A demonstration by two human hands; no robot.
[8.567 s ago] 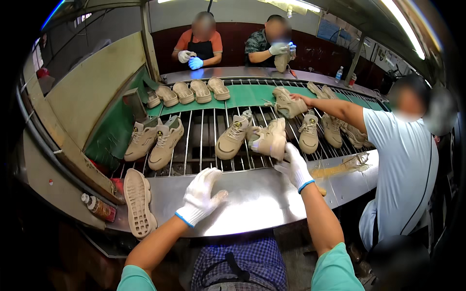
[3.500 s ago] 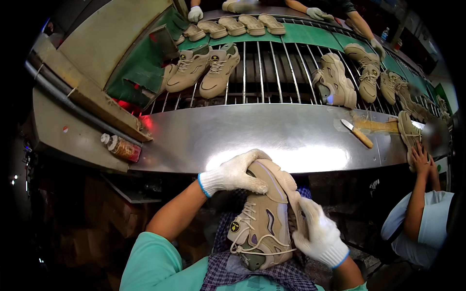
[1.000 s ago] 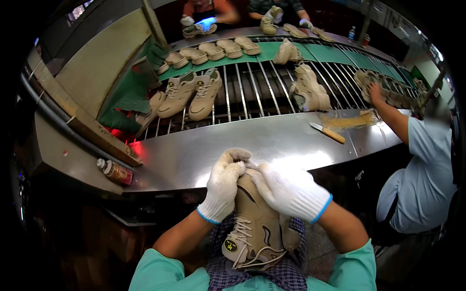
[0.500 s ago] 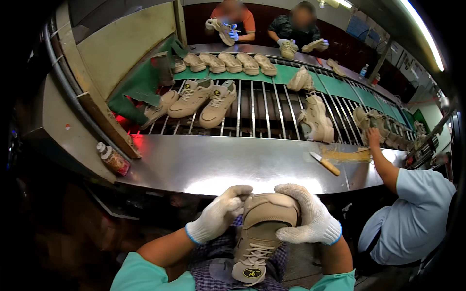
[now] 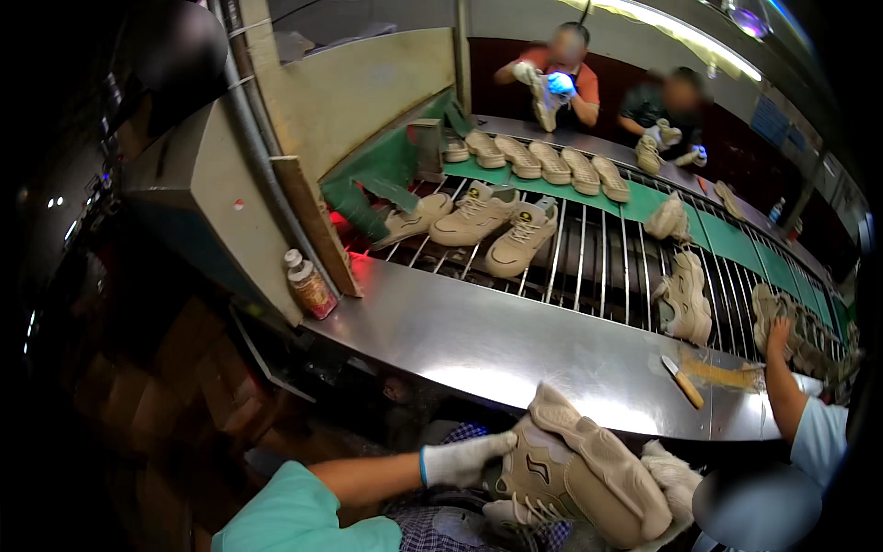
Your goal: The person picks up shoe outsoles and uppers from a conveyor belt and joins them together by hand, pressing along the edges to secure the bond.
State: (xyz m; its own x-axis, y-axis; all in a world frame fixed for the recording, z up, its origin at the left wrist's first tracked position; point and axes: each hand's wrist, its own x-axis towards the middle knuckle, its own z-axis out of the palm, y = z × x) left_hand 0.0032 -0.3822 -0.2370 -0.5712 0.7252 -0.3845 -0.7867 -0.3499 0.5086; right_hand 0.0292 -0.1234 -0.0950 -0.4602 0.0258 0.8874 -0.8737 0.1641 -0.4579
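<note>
From where I stand, the beige shoe (image 5: 570, 474) is above the person's lap, at six o'clock, just before the near edge of the metal counter (image 5: 460, 322). It lies on its side, chunky sole facing one o'clock. The left hand (image 5: 467, 460), gloved, has its grip pinching the collar end; the right hand (image 5: 676, 478) sits against the toe end, mostly hidden, so I can't tell how its fingers close. Supporting both ends probably keeps the shoe steady and leaves the sole's edge exposed.

Between one and two o'clock from the shoe, a wooden-handled knife (image 5: 682, 382) lies on the counter, in the way of a straight reach to the lone shoe (image 5: 687, 299) on the rods. A bottle (image 5: 311, 285) stands at ten, out of the way. Loose soles (image 5: 549, 166) line the green strip (image 5: 635, 210) at twelve; a co-worker's hand (image 5: 780, 336) touches other shoes at two.
</note>
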